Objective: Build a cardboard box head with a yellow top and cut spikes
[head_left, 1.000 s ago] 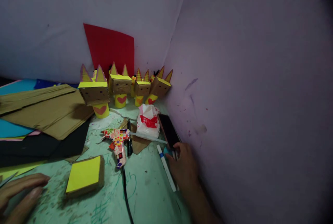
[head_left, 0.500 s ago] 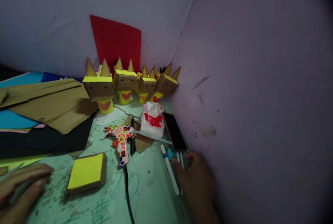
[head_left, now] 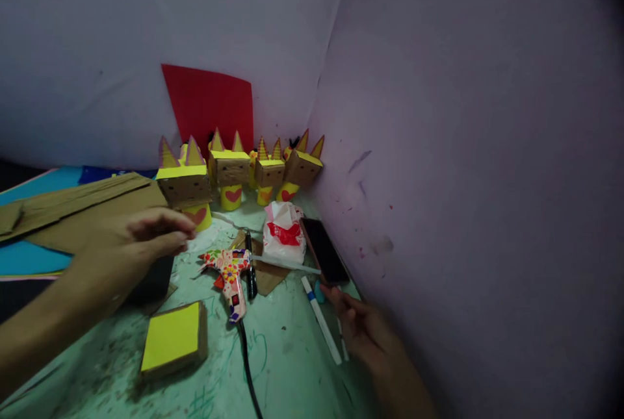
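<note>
My left hand [head_left: 146, 237] is raised over the dark sheet at the left, in front of the largest cat figure [head_left: 184, 190]. Its thumb and fingers are bent and apart, with nothing between them. A flower-patterned glue gun [head_left: 233, 276] lies just right of it. My right hand [head_left: 368, 334] is low by the right wall, fingers loosely bent and apart. Its fingertips reach a small teal piece [head_left: 320, 292] and a slim white stick [head_left: 343, 341], below the phone [head_left: 324, 251]. No firm grip shows. A white marker [head_left: 322, 321] lies beside this hand. The yellow-topped cardboard box [head_left: 173, 339] sits in front.
Several cardboard cat figures [head_left: 232, 172] stand along the back wall before a red sheet [head_left: 214, 104]. A white-and-red plastic packet [head_left: 284, 234] and a black pen [head_left: 250, 269] lie mid-table. Cardboard sheets [head_left: 92, 201] are piled left. The gun's black cord [head_left: 247, 364] runs forward.
My left hand has moved from the lower left, forward and right over the sheets. My right hand has shifted slightly and turned near the phone's lower end. The camera view has tilted up.
</note>
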Motion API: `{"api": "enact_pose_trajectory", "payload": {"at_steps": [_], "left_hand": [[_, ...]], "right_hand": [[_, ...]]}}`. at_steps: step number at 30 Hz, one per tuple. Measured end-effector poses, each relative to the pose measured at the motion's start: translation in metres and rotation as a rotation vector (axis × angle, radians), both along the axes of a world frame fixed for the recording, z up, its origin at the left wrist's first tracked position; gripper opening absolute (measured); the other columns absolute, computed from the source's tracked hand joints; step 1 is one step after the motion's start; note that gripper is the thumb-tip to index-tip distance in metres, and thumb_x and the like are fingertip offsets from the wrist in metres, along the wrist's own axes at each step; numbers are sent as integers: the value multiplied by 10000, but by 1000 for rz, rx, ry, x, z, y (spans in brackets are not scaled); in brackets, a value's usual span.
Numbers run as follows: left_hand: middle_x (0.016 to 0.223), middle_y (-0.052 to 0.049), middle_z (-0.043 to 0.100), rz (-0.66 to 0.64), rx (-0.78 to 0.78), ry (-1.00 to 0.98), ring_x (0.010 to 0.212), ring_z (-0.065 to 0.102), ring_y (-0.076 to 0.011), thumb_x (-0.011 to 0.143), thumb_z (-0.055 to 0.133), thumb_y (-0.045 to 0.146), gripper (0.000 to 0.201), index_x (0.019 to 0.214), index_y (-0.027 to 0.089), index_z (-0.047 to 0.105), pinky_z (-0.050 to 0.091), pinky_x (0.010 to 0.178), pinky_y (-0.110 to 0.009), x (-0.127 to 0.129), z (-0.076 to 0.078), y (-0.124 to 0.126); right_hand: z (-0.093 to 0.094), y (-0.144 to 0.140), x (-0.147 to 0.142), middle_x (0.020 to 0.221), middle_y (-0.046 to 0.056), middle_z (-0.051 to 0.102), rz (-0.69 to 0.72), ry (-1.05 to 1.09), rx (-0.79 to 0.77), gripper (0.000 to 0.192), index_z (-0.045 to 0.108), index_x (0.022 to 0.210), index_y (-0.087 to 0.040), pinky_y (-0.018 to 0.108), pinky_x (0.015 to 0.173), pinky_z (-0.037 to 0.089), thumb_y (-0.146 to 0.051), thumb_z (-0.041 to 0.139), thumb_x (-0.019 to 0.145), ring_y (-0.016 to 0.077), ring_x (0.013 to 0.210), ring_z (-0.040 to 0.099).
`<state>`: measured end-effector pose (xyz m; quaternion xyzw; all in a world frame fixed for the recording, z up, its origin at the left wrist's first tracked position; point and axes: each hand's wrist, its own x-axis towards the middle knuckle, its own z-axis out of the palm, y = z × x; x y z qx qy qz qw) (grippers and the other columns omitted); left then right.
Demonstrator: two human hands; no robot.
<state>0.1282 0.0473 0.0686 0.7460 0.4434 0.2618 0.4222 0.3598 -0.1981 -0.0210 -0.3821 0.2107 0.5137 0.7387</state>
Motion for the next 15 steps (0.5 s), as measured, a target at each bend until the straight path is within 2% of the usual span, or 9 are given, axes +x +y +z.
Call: {"api": "enact_pose_trajectory", "payload": {"at_steps": [3, 6, 11, 13, 15], "left_hand": [[624, 28, 613, -155, -147, -65, 588, 512, -114, 531, 611, 300, 220, 704, 166, 621, 407, 575, -218, 52, 12, -2], [516, 38, 568, -230, -196, -10, 505, 498, -116, 534, 615, 208, 148, 671, 152, 626, 398, 522, -228, 86, 2, -1], [484, 66, 519, -258, -284, 96, 420, 475, -100, 601, 594, 47, 194, 765, 150, 609, 373, 457, -220, 117, -22, 5], [521, 66, 524, -264, -316, 143, 431, 482, -88, 673, 592, 24, 204, 840, 139, 603, 382, 457, -208, 125, -25, 4], [602, 48, 560, -273, -346, 197, 479, 512, -84, 784, 591, 84, 135, 911, 128, 595, 418, 479, -206, 130, -24, 2]], "right_hand": [[-4, 14, 2, 690, 30, 698, -60, 0, 10, 256, 526, 1072, -92, 88, 418, 536, 12, 352, 917, 83, 486, 672], [-5, 24, 3, 625, 2, 690, -115, -49, 32, 245, 548, 1012, -120, 90, 402, 540, -6, 348, 931, 73, 408, 635], [-3, 30, 4, 663, 57, 716, -158, -130, 74, 252, 608, 905, -96, 111, 415, 543, -46, 363, 935, 100, 464, 674], [-4, 31, 5, 655, 59, 712, -166, -155, 77, 299, 619, 862, -93, 90, 458, 541, -31, 335, 935, 84, 497, 683], [-6, 32, 5, 657, 54, 712, -164, -191, 80, 301, 631, 847, -96, 81, 508, 547, -2, 354, 915, 70, 512, 682]]}}
